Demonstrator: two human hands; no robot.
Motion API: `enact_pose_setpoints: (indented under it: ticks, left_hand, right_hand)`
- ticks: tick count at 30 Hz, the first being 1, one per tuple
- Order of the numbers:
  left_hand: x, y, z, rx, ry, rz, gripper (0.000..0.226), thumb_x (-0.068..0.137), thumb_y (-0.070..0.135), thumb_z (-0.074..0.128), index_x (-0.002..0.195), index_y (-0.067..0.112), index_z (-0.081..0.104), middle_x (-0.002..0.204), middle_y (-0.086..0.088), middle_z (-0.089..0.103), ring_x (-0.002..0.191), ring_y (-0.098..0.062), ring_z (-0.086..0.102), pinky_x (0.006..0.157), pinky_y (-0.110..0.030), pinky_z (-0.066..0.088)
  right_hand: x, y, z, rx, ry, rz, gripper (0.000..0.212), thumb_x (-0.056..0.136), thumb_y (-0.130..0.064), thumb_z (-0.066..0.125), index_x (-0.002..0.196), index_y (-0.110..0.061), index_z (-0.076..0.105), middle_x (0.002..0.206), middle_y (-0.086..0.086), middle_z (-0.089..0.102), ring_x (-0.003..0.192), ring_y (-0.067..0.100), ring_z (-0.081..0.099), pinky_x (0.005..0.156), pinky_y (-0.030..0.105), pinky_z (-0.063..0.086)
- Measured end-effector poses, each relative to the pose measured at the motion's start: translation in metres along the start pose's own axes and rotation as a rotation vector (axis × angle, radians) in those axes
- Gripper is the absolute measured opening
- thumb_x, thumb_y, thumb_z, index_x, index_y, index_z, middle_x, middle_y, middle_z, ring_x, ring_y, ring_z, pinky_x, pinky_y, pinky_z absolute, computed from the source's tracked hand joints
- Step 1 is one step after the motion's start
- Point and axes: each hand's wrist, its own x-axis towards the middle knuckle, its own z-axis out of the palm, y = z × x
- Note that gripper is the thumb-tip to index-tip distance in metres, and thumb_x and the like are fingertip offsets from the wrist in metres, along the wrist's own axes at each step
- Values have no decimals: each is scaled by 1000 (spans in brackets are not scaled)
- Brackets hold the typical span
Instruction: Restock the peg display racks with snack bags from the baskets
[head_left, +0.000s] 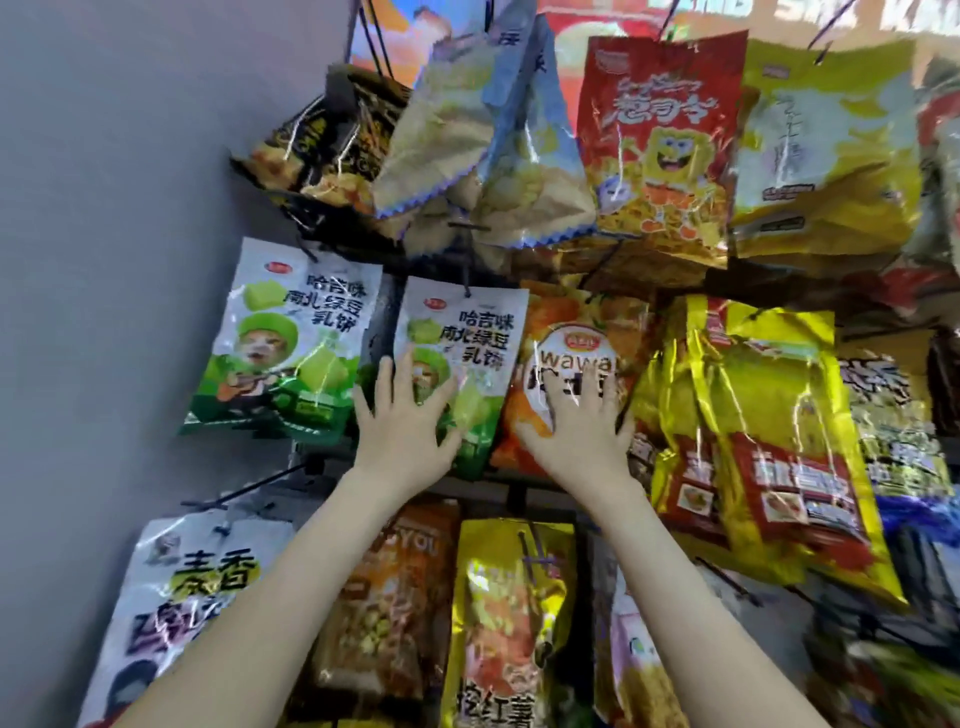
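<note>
Two bare forearms (291, 571) reach up toward a crowded peg rack (511, 488). Left hand (402, 415) lies flat, fingers spread and straight, on the lower half of a green-and-white snack bag (462, 332) hanging from a black peg (466, 280). Right hand (576, 415) lies likewise on the orange bag (571, 332) just beside it. Neither hand grips anything. The bags are probably being squared up: light, even palm pressure should settle them without crushing contents or tearing hang holes. A matching green bag (280, 338) hangs left, yellow bags (769, 410) right.
</note>
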Motion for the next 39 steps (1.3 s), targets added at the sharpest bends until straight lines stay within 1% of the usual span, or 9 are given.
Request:
enact_pose_setpoints:
  ticks: [4,13,17,21,24,26,28,34,39]
  left_hand:
    - [6,-9,18,1,-64,75,70,94,62,35,150,45,-4,160,-12,-13,147,-32,-13,117,-56,1]
    - [18,3,17,5,30,73,62,92,53,47,148,33,27,154,-16,18,143,-37,13,114,-54,16]
    - [17,-8,-12,-84,516,288,30,86,28,56,107,9,66,118,-17,58,107,-35,57,89,-43,46]
    - [28,-48,-49,-78,804,209,32,84,24,49,105,7,67,114,-19,60,106,-37,55,87,-44,44]
    - [38,-89,-58,-6,574,21,50,84,34,49,129,16,57,139,-26,43,128,-45,38,105,-59,31]
    - [42,-109,-57,-27,255,-74,60,92,47,43,148,29,31,157,-20,14,145,-40,10,115,-59,10]
    - [48,-121,-50,65,46,-76,68,94,59,35,152,37,10,161,-14,-2,147,-33,-3,118,-55,3]
    - [59,-130,-42,141,-54,-43,73,93,62,35,153,37,0,161,-12,-4,147,-33,-7,117,-57,1]
    - [48,-121,-43,101,44,-52,71,95,58,33,153,34,0,161,-12,-5,148,-31,-7,115,-58,-2]
  right_hand:
    - [7,0,13,-54,8,-4,71,93,-59,39,152,-38,5,161,2,-11,145,30,-19,114,62,4]
    - [26,-12,8,-149,246,-74,48,93,-41,43,138,-22,45,146,11,35,142,29,18,114,52,8]
    - [36,-51,8,4,407,-257,54,89,-29,52,140,-11,43,137,18,43,129,35,37,105,47,30]
    - [52,-91,12,44,227,-266,62,96,-42,43,152,-30,19,160,10,7,146,29,5,117,46,11]
    - [73,-104,22,-2,89,-220,63,96,-53,33,152,-36,10,161,5,-8,147,28,-10,116,48,-3]
    - [86,-106,30,-63,59,-180,63,96,-54,30,152,-33,10,161,6,-5,146,30,-10,116,50,-2]
    - [94,-106,38,-124,47,-155,63,96,-53,27,152,-29,13,161,8,-1,146,32,-9,117,52,-2]
    - [106,-109,40,-137,-23,-121,62,97,-54,24,152,-28,16,161,8,0,146,30,-10,117,52,-4]
    - [82,-117,34,-65,83,-174,56,98,-47,29,150,-28,22,160,9,9,147,26,1,117,47,2]
